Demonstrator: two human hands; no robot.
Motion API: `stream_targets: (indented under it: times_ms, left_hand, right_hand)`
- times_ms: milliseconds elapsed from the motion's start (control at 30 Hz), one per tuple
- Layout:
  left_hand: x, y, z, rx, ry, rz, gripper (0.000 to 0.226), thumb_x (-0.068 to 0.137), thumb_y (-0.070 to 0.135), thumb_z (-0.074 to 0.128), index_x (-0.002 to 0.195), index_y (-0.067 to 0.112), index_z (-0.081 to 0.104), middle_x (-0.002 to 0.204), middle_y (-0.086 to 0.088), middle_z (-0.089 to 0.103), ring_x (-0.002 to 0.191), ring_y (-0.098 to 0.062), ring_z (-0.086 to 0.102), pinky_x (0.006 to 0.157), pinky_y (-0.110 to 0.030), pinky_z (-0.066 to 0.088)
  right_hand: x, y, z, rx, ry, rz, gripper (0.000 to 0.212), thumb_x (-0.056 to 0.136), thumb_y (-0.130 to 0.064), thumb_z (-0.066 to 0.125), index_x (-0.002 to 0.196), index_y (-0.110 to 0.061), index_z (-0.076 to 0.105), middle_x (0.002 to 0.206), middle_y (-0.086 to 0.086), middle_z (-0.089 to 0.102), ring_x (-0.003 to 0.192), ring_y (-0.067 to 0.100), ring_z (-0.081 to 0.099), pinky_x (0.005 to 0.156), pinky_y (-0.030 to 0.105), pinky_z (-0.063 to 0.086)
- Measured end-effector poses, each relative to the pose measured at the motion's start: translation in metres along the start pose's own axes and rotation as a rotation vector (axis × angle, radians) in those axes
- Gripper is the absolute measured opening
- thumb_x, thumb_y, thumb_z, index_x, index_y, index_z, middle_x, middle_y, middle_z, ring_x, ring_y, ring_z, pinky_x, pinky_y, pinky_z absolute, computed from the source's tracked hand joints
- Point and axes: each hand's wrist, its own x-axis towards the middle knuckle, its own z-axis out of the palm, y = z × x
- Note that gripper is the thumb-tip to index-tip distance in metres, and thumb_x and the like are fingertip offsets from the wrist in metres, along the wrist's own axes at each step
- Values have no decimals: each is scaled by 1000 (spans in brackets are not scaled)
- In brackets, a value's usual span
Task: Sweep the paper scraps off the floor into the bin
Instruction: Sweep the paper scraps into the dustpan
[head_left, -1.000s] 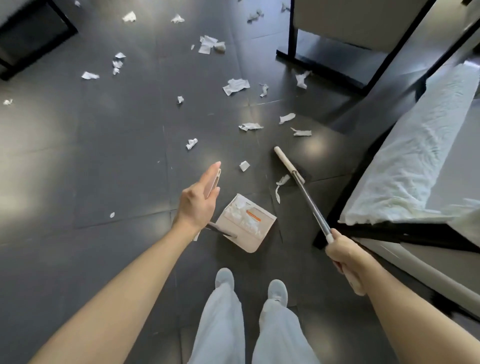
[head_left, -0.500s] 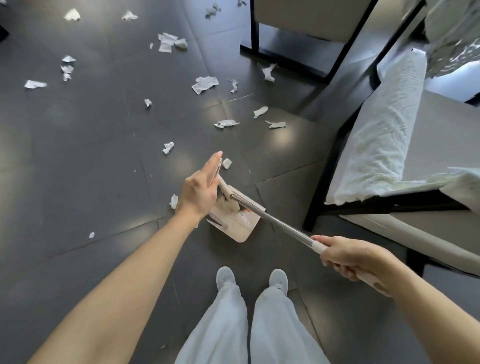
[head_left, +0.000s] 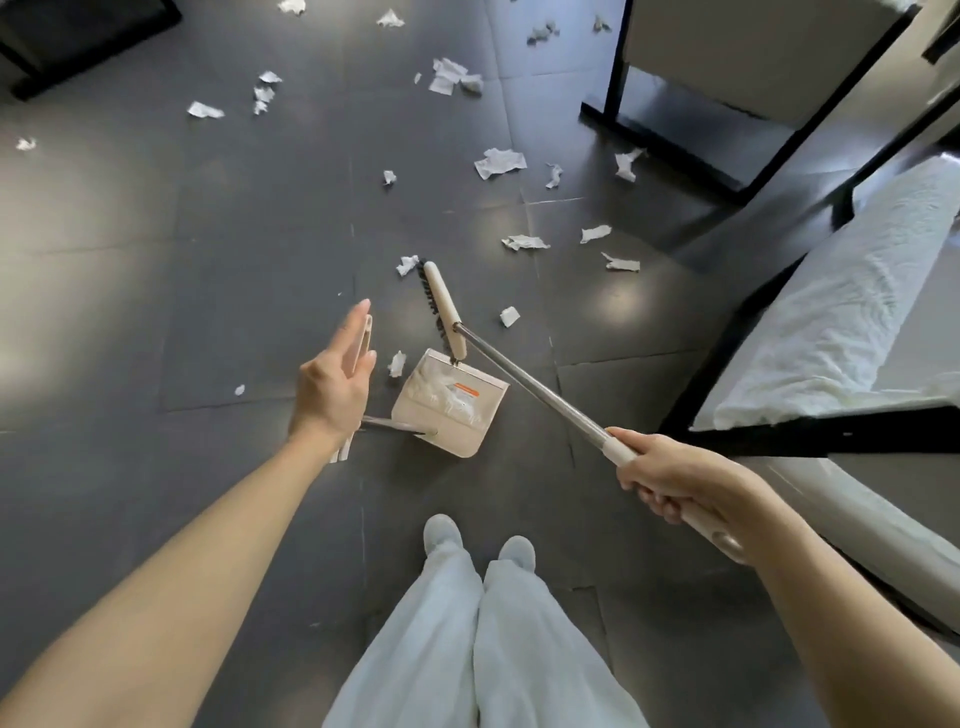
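Torn white paper scraps (head_left: 500, 162) lie scattered over the dark tiled floor. A beige dustpan (head_left: 451, 406) with scraps in it stands on the floor in front of my feet. My left hand (head_left: 332, 382) holds the pan's long upright handle (head_left: 365, 335) between thumb and nearly straight fingers. My right hand (head_left: 670, 480) grips the white end of the broom's metal pole (head_left: 530, 387). The broom head (head_left: 441, 307) rests on the floor just beyond the pan's mouth, its tip next to one scrap (head_left: 407, 265). Another scrap (head_left: 397, 364) lies at the pan's left edge.
A bed (head_left: 841, 322) with a rumpled white cover and black frame runs along the right. A black-framed piece of furniture (head_left: 670, 130) stands at the back right, with scraps near its base. Another dark frame (head_left: 78, 47) sits at the top left. My feet (head_left: 478, 540) are right behind the pan.
The broom head, which was over the dustpan half a second ago, has moved out beyond the pan's mouth toward the far scraps. My left hand has kept the pan's handle.
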Motion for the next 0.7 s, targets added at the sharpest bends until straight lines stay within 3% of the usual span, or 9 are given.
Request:
stream_targets:
  times_ms: [67,133,233,400,433,533,633,700]
  left_hand:
    - [-11,-16,-16,-5,36,-53,56,94,5,54,143,27,40,134,3,56,117,-16,56,93,-9,33]
    - [-20,-35,-32,-3,83,-84,56,94,5,54,143,28,40,135,2,55,118,-19,56,91,-8,32]
    - [-27,-66,-58,17,152,-141,56,94,9,54,143,31,39,136,4,54,121,-19,55,90,-9,32]
    - [-17,-112,-99,18,241,-197,55,94,9,54,143,31,41,137,8,53,119,-22,57,98,-30,45]
    - [-12,-121,-107,14,234,-194,55,94,9,54,143,30,41,136,10,52,118,-20,57,98,-30,46]
    - [14,-145,-128,-3,214,-183,56,93,5,54,143,27,41,129,19,48,120,-12,53,97,-11,38]
    - [48,-164,-147,7,177,-155,57,93,5,54,144,25,40,137,9,51,121,-16,54,92,-5,33]
    - [70,-171,-154,30,116,-117,57,92,5,56,144,23,40,138,3,53,119,-19,55,87,-2,29]
  right_hand:
    - [11,-11,13,-16,3,-11,68,84,0,41,141,-37,39,47,2,39,34,10,32,36,17,30]
    - [20,-24,28,-8,-1,-13,63,84,0,41,136,-36,44,42,0,37,31,10,31,35,16,29]
    - [32,-48,56,-25,-3,-37,52,84,0,38,122,-33,50,49,2,37,32,9,30,37,16,29]
    - [64,-88,111,-269,73,-104,57,81,-8,37,133,-29,44,61,8,50,36,18,41,38,21,36]
    - [69,-97,122,-308,88,-104,51,82,-10,36,129,-26,45,63,9,52,36,19,43,37,20,35]
    - [79,-125,158,-425,137,-84,41,89,-13,36,127,-24,44,75,9,57,38,20,47,32,15,32]
    - [85,-154,197,-416,104,-71,48,90,-13,37,136,-26,38,80,10,58,41,20,50,35,19,38]
    - [82,-173,224,-344,28,-55,41,88,-9,36,124,-27,42,69,9,54,38,17,45,37,19,37]
